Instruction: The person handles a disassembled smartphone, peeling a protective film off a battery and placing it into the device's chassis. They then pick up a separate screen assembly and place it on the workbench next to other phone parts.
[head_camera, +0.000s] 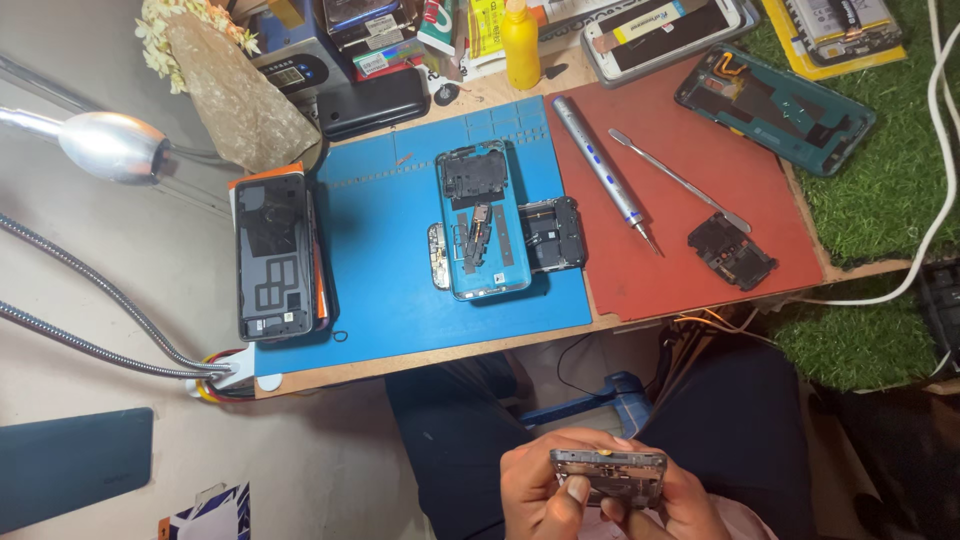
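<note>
Low at the bottom of the head view, over my lap, both hands hold a small grey phone frame part (607, 473). My left hand (545, 495) grips its left end with the thumb pressed on its lower edge. My right hand (685, 500) grips its right end. On the blue mat (385, 280) above lies an opened phone with a light blue inner frame (482, 222), with a black cover piece (552, 234) beside it on the right and a small silver part (438, 256) on its left.
A red mat (700, 150) carries a silver electric screwdriver (605, 170), a metal pry tool (680, 180) and a black module (732, 250). A dark back cover (272, 255) lies at the left. A yellow bottle (520, 45), a teal phone body (775, 108) and a lamp head (110, 145) stand around.
</note>
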